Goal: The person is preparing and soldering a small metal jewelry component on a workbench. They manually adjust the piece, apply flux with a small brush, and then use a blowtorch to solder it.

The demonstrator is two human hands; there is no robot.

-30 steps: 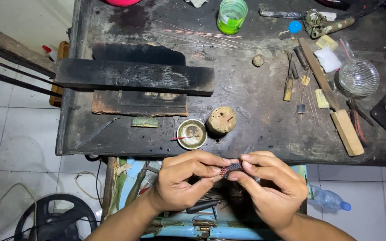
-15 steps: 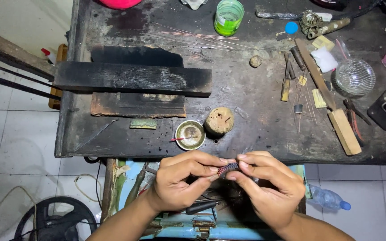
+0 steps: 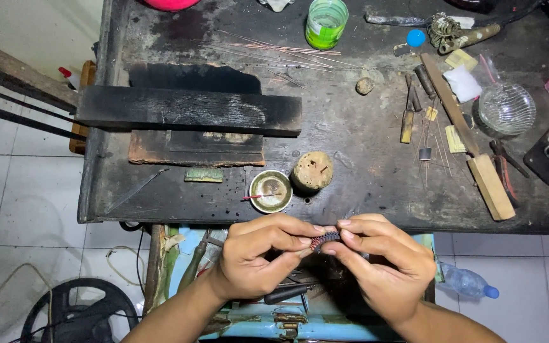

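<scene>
Both my hands meet just below the front edge of the dark workbench (image 3: 363, 190). My left hand (image 3: 255, 257) and my right hand (image 3: 382, 267) pinch a small dark beaded ring-like piece (image 3: 325, 239) between fingertips and thumbs. Most of the piece is hidden by my fingers. Just above my hands on the bench stand a small round metal dish (image 3: 271, 191) with a red-tipped stick in it and a short wooden stump (image 3: 312, 171).
A charred black plank (image 3: 189, 109) lies across the bench's left half. Thin copper wires (image 3: 274, 49), a green cup (image 3: 326, 22), a glass bowl (image 3: 506, 109), a wooden stick (image 3: 471, 140) and hand tools lie behind. An open blue toolbox (image 3: 287, 311) sits under my hands.
My hands have kept holding the small piece, with only slight finger shifts. The view has dipped a little, so the bench sits higher in the frame.
</scene>
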